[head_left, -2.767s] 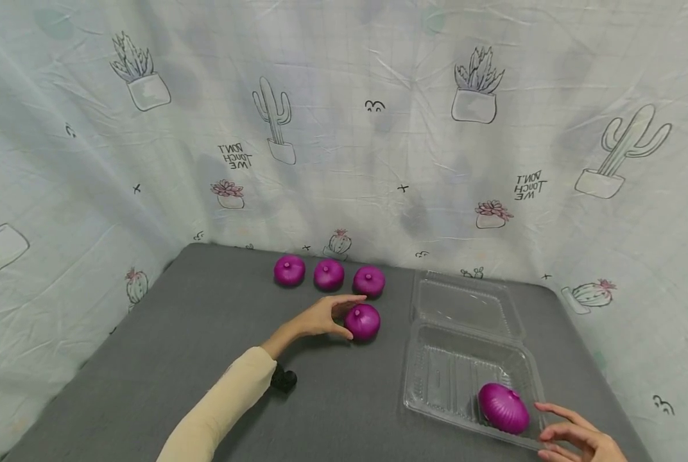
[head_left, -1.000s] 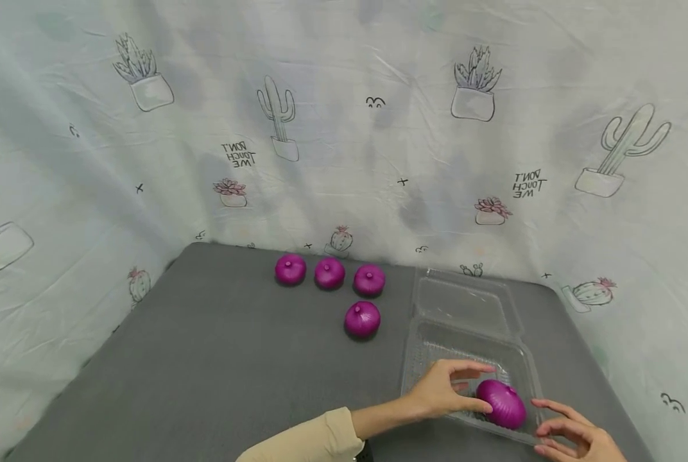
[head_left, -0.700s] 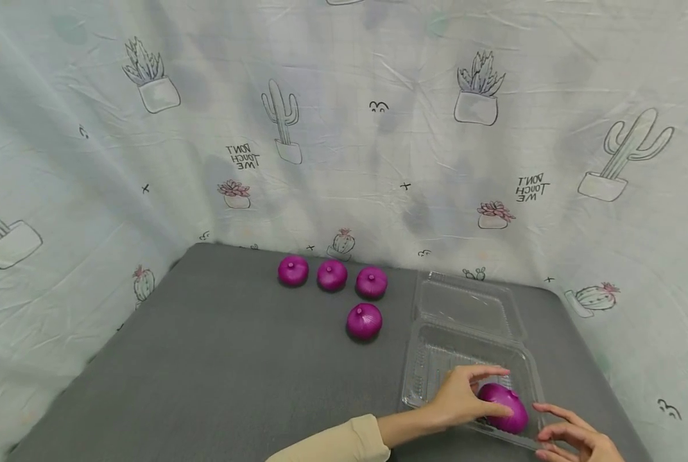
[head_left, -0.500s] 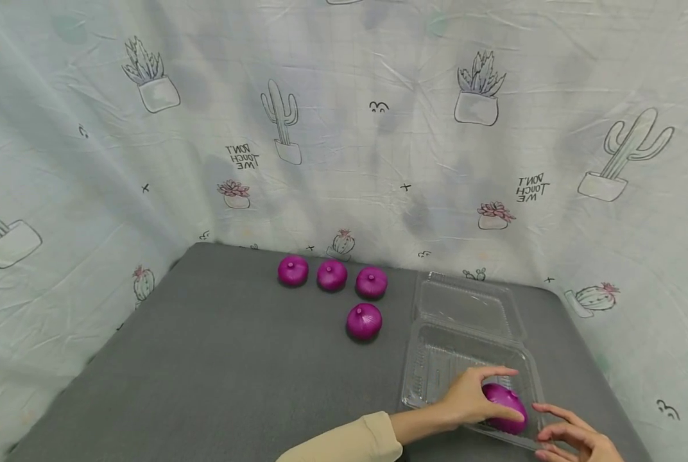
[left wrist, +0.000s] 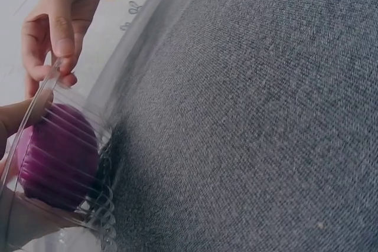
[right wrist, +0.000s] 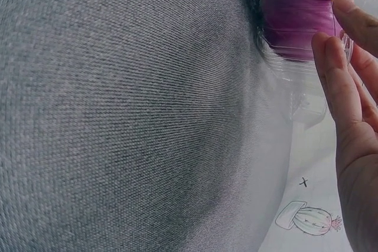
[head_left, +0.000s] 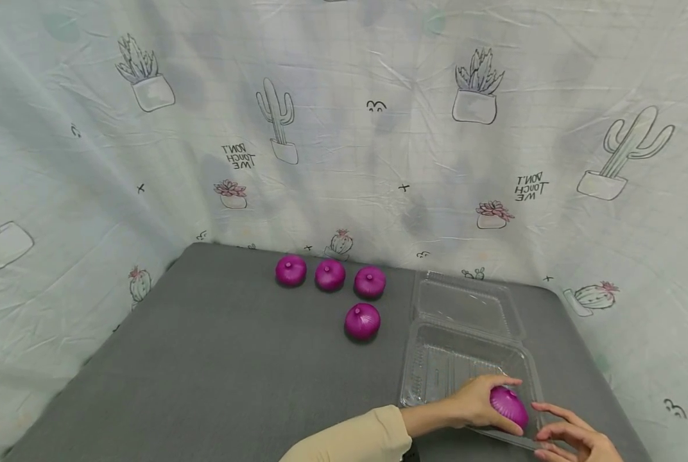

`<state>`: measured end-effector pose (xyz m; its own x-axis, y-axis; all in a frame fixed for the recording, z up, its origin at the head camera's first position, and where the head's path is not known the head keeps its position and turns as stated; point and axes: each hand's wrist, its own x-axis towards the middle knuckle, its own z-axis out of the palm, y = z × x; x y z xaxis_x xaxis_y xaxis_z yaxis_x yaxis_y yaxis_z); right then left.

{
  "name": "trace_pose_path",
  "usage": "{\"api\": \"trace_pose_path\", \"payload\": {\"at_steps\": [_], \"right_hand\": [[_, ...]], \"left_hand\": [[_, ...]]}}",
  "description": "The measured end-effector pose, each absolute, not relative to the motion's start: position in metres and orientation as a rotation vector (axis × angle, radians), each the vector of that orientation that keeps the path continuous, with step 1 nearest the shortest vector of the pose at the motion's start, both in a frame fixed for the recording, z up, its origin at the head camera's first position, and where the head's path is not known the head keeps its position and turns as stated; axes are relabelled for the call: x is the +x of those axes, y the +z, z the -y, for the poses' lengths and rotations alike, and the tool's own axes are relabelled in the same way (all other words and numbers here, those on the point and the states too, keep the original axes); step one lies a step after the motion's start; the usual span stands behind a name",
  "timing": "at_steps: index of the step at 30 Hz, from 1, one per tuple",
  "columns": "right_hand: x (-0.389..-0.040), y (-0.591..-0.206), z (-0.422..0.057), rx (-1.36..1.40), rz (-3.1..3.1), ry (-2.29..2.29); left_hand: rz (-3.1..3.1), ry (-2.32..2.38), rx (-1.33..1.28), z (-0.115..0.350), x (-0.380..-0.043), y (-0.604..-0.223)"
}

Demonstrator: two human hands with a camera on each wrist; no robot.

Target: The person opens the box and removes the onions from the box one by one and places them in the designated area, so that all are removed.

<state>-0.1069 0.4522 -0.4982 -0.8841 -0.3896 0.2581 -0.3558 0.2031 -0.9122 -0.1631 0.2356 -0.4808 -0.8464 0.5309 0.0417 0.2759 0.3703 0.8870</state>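
In the head view my left hand reaches into a clear hinged plastic container and grips a purple onion near its right front corner, thumb on the near side and fingers on the far side. My right hand pinches the container's right rim between thumb and fingers. Seen through the ribbed clear wall in the left wrist view, the onion lies between thumb and fingers. From the right wrist, the fingertips are right at the rim, beside the onion.
Three purple onions stand in a row at the back, the middle one among them. A fourth onion sits in front of the row's right end. The container's lid lies folded back on the grey table. A patterned curtain hangs behind.
My left hand has left the front loose onion, moved right into the container and closed round the onion there, which has shifted slightly right. The right hand has stayed at the rim.
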Motion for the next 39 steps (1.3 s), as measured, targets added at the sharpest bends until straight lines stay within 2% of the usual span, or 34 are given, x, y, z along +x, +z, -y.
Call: {"api": "trace_pose_path", "payload": {"at_steps": [6,12,25,28,35,39], "right_hand": [[-0.108,-0.497,-0.451,-0.777,-2.388,-1.837],[-0.109,-0.498,-0.453,-0.823,-2.333,-1.842],[-0.116,-0.500,-0.456,-0.974,-2.210,-1.910],[-0.115,-0.501,-0.452,-0.985,-2.349,-1.876],[-0.108,-0.497,-0.445,-0.752,-2.661,-1.690],[-0.107,-0.496,-0.443,-0.671,-2.658,-1.713]], "left_hand": [[-2.332,1.588,0.682,-0.232,-0.166,-0.480],[-2.468,1.670,0.776,-0.223,-0.167,-0.475],[-2.146,1.903,0.676,-0.192,-0.163,-0.435],[-2.091,1.900,0.758,-0.180,-0.164,-0.429],[-2.162,1.762,1.090,-0.149,-0.167,-0.421],[-2.123,1.752,1.112,-0.132,-0.164,-0.419]]}}
